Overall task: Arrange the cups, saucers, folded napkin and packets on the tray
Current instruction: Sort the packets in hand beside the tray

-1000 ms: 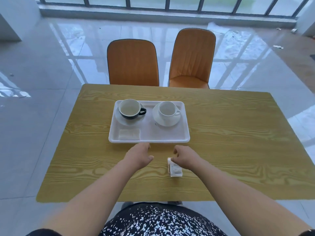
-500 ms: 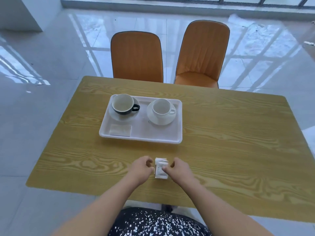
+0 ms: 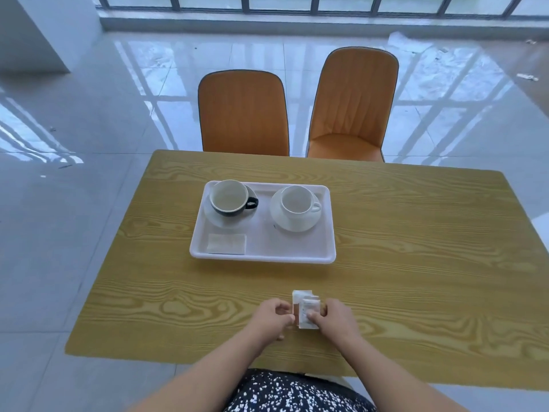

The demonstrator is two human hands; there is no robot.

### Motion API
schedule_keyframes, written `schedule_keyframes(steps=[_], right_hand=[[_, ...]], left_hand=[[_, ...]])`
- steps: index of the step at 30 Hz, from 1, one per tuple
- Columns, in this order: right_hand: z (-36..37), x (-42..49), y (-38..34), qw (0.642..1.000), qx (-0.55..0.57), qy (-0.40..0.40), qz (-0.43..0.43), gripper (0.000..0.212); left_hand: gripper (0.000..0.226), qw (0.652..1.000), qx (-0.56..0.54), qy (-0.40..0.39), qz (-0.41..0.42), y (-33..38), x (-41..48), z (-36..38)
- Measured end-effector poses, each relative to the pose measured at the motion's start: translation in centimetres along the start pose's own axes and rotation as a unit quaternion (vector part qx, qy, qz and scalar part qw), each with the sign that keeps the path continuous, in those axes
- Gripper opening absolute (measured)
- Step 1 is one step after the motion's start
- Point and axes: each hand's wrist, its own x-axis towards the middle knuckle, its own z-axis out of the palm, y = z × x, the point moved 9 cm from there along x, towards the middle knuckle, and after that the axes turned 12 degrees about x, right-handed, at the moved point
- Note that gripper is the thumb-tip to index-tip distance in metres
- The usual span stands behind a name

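Observation:
A white tray (image 3: 297, 251) lies on the wooden table. On it a dark cup (image 3: 230, 198) stands on a white saucer (image 3: 219, 221) at the left, and a white cup (image 3: 297, 200) on a white saucer (image 3: 297, 223) at the right. A folded napkin (image 3: 226, 244) lies flat in the tray's near left corner. Near the table's front edge, a small stack of white packets (image 3: 305, 306) sits between my hands. My left hand (image 3: 271, 318) pinches its left side, and my right hand (image 3: 334, 318) grips its right side with the thumb on top.
The yellow wooden table (image 3: 416, 248) stretches wide to the right of the tray. Two orange chairs (image 3: 243, 114) (image 3: 353, 105) stand at the far edge. A glossy tiled floor surrounds the table.
My left hand moved from the tray's front edge to the packets. Both hands now hold the stack together, and the packets have fanned slightly. The camera view shifted.

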Motion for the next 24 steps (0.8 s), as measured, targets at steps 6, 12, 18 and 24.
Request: schedule_keyframes(steps=[6, 12, 18, 24], right_hand=[[0.0, -1.0, -0.3, 0.996, 0.085, 0.006, -0.014, 0.028], [1.9, -2.5, -2.3, 0.949, 0.301, -0.09, 0.001, 0.02], [2.9, -2.9, -4.2, 0.953, 0.279, -0.111, -0.037, 0.022], [2.7, -2.7, -5.0, 0.984, 0.142, -0.057, -0.096, 0.031]], left_hand=[[0.028, 0.997, -0.069, -0.029, 0.006, -0.5, 0.0, -0.4], [0.026, 0.97, -0.229, -0.086, -0.012, -0.7, -0.1, 0.3], [0.022, 0.936, -0.331, -0.117, -0.019, 0.1, -0.5, 0.3], [0.024, 0.941, -0.325, -0.09, -0.032, -0.4, -0.6, 0.0]])
